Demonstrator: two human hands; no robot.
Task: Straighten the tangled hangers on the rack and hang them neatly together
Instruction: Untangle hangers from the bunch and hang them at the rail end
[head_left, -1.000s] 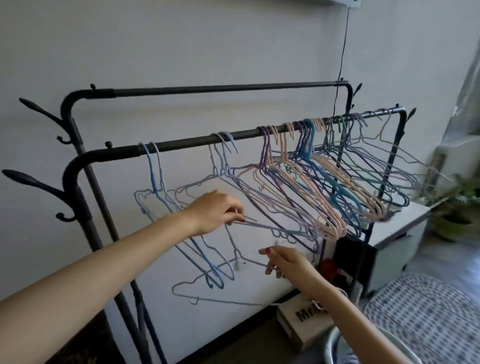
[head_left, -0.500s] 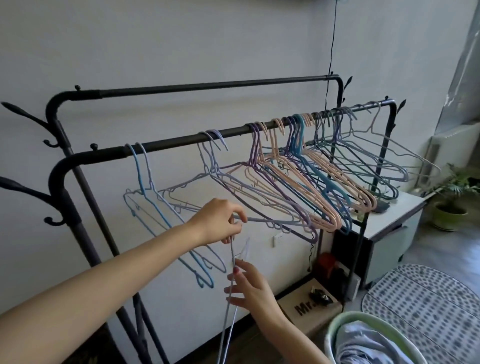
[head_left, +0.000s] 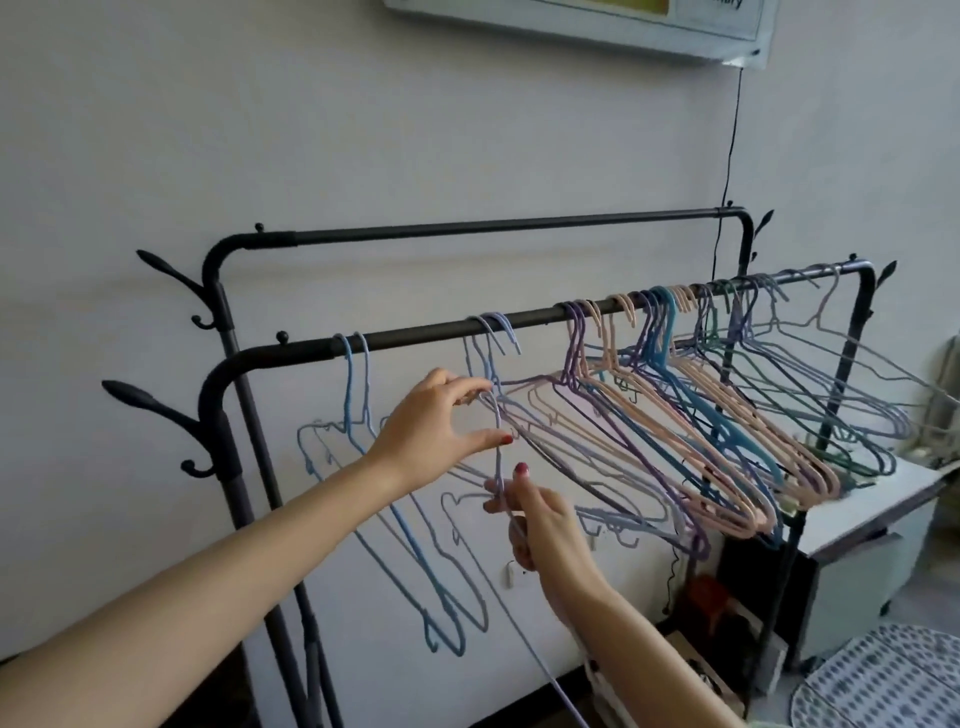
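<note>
A black clothes rack (head_left: 545, 319) stands against a pale wall, with two horizontal rails, one behind and higher (head_left: 467, 226), one in front and lower. All the hangers hang from the front rail. At its left end two blue hangers (head_left: 358, 405) hang side by side, tilted so their lower ends drop down to the right. Further along, two pale lilac hooks (head_left: 498, 332) sit over the rail, just above the hands. From the middle of the rail to its right end a crowded bunch of hangers (head_left: 727, 426) in purple, peach, blue, teal and pale grey overlaps and crosses; they are too tangled to count exactly, though well over ten hooks show. The left hand (head_left: 431, 431) reaches up just below the rail, its fingers (head_left: 467, 389) and thumb curled and pinched on the wire of a lilac hanger (head_left: 497, 447) at its neck. The right hand (head_left: 545, 525) is just below it, fingers clamped round the same wire, which runs down past the wrist toward the bottom edge. Three curved coat hooks (head_left: 150, 405) stick out from the rack's left posts. To the right, behind the bunch, a white bench (head_left: 878, 499) stands beside the rack, and a patterned cloth (head_left: 883, 680) shows at the lower right corner.
</note>
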